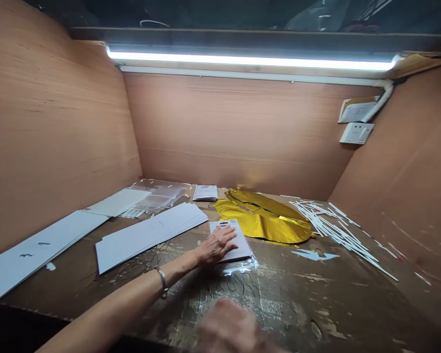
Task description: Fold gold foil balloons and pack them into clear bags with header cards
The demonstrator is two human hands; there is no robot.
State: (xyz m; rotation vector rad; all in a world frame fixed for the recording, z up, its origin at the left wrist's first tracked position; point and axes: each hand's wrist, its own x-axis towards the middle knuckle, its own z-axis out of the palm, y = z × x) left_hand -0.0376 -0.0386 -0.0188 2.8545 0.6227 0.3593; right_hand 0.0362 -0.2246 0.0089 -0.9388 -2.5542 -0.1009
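Observation:
My left hand [218, 245] lies flat with its fingers stretched out on a white printed card [242, 249]. A clear plastic sleeve [244, 266] sticks out from the card's near edge, and a hang hole shows at its far edge. On that wrist sits a metal bangle [162, 282]. My right hand [228, 327] is near the table's front edge, smeared by motion, so its fingers cannot be made out. Just beyond the card, shiny gold foil pieces [264, 223] lie flat, looking like deflated balloons.
White paper strips [150, 235] and longer sheets [47, 245] spread on the left, near clear plastic bags [161, 196]. Another stack of printed cards [205, 192] is at the back. Thin white sticks [341, 235] and a pale blue piece [316, 255] lie right. Wooden walls [235, 132] enclose the table.

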